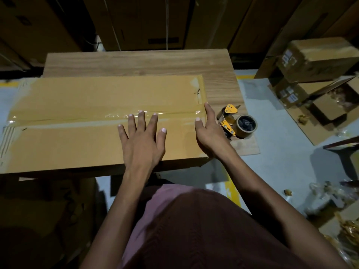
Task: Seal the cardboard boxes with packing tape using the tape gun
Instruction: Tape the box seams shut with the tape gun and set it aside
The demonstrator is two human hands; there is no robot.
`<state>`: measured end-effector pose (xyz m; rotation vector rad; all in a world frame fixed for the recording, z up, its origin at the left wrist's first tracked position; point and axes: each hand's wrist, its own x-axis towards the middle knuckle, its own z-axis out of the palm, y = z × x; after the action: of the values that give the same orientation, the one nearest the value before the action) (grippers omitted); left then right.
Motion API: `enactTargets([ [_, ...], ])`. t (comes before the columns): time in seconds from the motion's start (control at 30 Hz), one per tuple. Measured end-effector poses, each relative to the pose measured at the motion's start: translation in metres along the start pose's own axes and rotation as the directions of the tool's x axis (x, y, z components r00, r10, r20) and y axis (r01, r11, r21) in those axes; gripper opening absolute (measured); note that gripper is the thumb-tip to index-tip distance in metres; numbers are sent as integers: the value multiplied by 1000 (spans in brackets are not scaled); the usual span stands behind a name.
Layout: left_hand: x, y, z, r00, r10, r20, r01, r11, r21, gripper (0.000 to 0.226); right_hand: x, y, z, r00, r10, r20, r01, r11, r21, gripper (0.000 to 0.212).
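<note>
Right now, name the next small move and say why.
Probably slide the left hand along the clear tape to press it down: the strip looks wrinkled over the seam of the cardboard box, both hands lie flat, and the tape gun rests beside the right hand.

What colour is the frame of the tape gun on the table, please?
Orange-yellow, with a brown tape roll on a black hub; the tape gun shows best in the head view.

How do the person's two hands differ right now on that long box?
The left hand lies flat on top of the long cardboard box, fingers spread, fingertips at the clear tape strip. The right hand sits at the box's right end, beside the tape gun on the wooden table. Neither hand holds anything; both touch the box.
</note>
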<state>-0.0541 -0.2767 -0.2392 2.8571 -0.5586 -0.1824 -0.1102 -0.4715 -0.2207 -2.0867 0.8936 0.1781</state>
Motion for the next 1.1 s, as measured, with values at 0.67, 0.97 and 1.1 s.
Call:
enactTargets([
  [0.67, 130, -132, -54, 958, 286, 13, -278, 942, -185, 67, 41, -96, 44, 858, -399, -323, 231, 862, -452, 59],
  [0.97, 187, -201, -64, 987, 160, 1, -161, 987, 11, 112, 8, -67, 123, 729, -673, 124, 576, 505, -644, 72],
  [1.1, 198, -182, -67, 985, 165, -45, -162, 985, 67, 109, 33, -57, 107, 760, -647, 56, 495, 522, -694, 62],
])
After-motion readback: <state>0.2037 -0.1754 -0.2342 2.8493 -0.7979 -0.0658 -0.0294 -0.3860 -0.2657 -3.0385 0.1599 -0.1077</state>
